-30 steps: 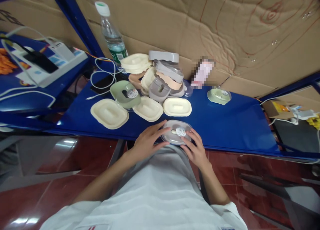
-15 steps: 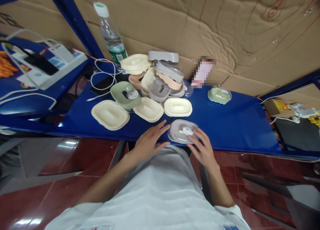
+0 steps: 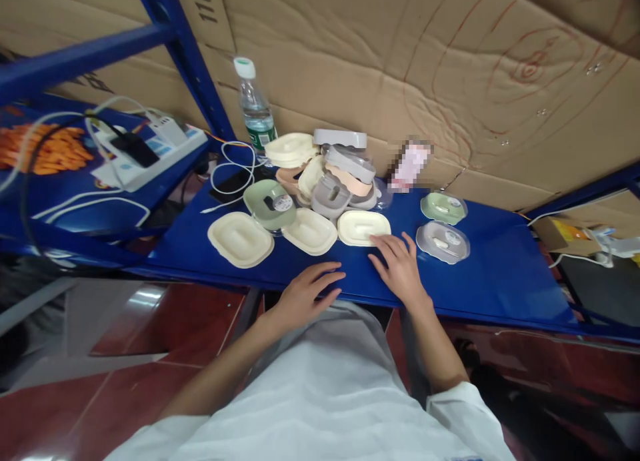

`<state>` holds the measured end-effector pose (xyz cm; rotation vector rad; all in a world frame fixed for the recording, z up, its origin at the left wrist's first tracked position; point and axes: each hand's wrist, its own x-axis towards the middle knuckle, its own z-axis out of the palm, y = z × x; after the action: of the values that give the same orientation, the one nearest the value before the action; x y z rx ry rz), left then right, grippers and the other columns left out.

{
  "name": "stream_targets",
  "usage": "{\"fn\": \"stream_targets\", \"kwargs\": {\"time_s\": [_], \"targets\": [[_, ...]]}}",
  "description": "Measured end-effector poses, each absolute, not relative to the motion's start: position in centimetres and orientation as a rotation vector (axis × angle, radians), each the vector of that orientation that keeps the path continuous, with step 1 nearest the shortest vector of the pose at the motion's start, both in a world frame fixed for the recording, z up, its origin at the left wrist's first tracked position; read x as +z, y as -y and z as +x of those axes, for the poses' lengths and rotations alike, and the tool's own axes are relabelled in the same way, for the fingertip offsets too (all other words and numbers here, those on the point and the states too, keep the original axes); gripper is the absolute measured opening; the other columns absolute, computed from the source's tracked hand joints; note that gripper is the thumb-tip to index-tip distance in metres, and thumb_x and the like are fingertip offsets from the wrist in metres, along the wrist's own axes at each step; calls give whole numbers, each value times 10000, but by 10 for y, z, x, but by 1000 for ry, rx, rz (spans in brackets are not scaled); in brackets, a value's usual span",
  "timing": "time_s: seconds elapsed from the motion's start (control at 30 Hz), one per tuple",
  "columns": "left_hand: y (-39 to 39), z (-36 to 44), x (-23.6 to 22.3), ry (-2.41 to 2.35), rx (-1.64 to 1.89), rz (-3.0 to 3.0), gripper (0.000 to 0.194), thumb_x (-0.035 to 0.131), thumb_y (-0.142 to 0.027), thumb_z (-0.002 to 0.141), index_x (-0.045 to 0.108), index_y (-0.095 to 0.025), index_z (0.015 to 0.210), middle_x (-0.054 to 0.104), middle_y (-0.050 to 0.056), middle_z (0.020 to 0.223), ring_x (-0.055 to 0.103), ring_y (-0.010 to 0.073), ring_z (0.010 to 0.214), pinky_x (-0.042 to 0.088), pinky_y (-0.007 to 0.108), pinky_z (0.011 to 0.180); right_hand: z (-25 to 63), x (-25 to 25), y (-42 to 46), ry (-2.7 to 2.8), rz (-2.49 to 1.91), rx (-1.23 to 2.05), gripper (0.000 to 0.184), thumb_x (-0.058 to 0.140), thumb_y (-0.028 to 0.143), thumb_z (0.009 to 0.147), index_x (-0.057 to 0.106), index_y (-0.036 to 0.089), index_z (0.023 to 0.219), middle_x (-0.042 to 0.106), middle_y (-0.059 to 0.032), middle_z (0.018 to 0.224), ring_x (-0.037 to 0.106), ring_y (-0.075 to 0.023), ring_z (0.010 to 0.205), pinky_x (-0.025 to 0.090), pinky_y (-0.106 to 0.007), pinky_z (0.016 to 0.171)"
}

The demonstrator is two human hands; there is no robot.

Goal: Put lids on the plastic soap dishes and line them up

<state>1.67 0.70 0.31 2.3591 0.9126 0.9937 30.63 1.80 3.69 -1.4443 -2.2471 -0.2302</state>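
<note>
My left hand (image 3: 311, 291) hovers over the front edge of the blue table, fingers spread and holding nothing. My right hand (image 3: 397, 264) is open too, its fingertips at the front right edge of a cream oval plastic tray (image 3: 361, 227); whether they touch it I cannot tell. Two more cream trays, one in the middle (image 3: 309, 231) and one at the left (image 3: 240, 239), lie in the same row. Behind them sits a green plastic piece (image 3: 270, 205) with a round label. To the right stand a grey lidded box (image 3: 443, 242) and a green lidded box (image 3: 443, 208).
A pile of grey, peach and cream plastic parts (image 3: 331, 193) lies at the back. A water bottle (image 3: 256, 111), a white cable (image 3: 225, 181) and a blurred pink item (image 3: 410, 166) are near the cardboard wall (image 3: 340, 61). A power strip (image 3: 165, 159) lies on the left shelf.
The grey lidded box has gone from between my hands to the right, in front of the green one. My right hand has let go of it and now is at the cream tray. The view has shifted.
</note>
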Motion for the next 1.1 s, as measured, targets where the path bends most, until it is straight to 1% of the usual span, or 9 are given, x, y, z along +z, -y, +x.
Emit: {"fn": "stream_targets", "kwargs": {"time_s": [0.1, 0.17, 0.33, 0.47, 0.57, 0.67, 0.8, 0.97, 1.1], "targets": [[-6, 14, 2, -911, 1038, 2326, 312, 608, -255, 1090, 663, -262, 1397, 686, 101, 1444, 690, 232, 1333, 600, 429, 1141, 296, 35, -24, 2223, -1387, -211, 259, 601, 285, 1111, 715, 241, 1339, 799, -88, 1205, 733, -258, 1139, 385, -560, 1231], [-5, 13, 0, -905, 1105, 2326, 341, 617, -235, 1081, 645, -259, 1421, 655, 118, 1481, 664, 239, 1372, 592, 433, 1151, 297, 34, -12, 2226, -1353, -165, 217, 611, 279, 1108, 731, 234, 1283, 801, -75, 1132, 738, -244, 1098, 408, -542, 1207], [-5, 12, -3, -843, 1074, 2595, 417, 710, -270, 1035, 653, -305, 1447, 538, 131, 1638, 507, 334, 1545, 515, 543, 1230, 300, 36, 33, 2336, -1250, 73, 248, 598, 277, 1114, 711, 268, 1334, 781, -78, 1214, 718, -239, 1190, 437, -546, 1206], [-7, 16, -1, -799, 871, 2692, 312, 698, -306, 1048, 693, -259, 1357, 674, 106, 1504, 561, 307, 1508, 512, 522, 1240, 302, 38, 18, 2305, -1206, 108, 376, 545, 297, 1131, 614, 270, 1500, 721, -102, 1431, 650, -268, 1363, 491, -535, 1190], [-8, 15, 0, -799, 907, 2638, 227, 697, -277, 1038, 703, -229, 1260, 704, 114, 1438, 589, 296, 1480, 548, 488, 1209, 301, 39, -15, 2288, -1289, 24, 472, 449, 255, 1150, 499, 263, 1619, 632, -102, 1574, 526, -290, 1509, 456, -558, 1224], [-7, 14, 1, -825, 973, 2576, 204, 690, -217, 1011, 699, -217, 1215, 678, 133, 1467, 577, 300, 1490, 549, 493, 1215, 299, 36, -35, 2303, -1363, -62, 444, 488, 320, 1144, 565, 252, 1576, 711, -110, 1444, 590, -312, 1401, 424, -586, 1234], [-6, 12, 2, -855, 981, 2508, 202, 657, -172, 1005, 708, -232, 1191, 641, 131, 1523, 585, 291, 1485, 575, 464, 1188, 312, 29, -27, 2246, -1408, -157, 305, 601, 394, 1106, 753, 278, 1344, 758, -86, 1115, 662, -288, 1126, 479, -552, 1149], [-6, 14, 0, -904, 1042, 2483, 156, 654, -196, 1031, 713, -236, 1170, 683, 117, 1445, 664, 271, 1390, 608, 424, 1144, 336, 32, 6, 2073, -1416, -90, 283, 587, 341, 1114, 757, 282, 1333, 726, -93, 1161, 674, -283, 1129, 569, -477, 985], [-7, 16, -5, -1011, 1074, 2474, 291, 654, -279, 1063, 660, -259, 1353, 687, 120, 1428, 704, 275, 1333, 668, 397, 1041, 324, 42, 32, 2113, -1339, 5, 266, 623, 282, 1094, 743, 282, 1332, 730, -92, 1193, 685, -280, 1156, 579, -464, 995]]}}
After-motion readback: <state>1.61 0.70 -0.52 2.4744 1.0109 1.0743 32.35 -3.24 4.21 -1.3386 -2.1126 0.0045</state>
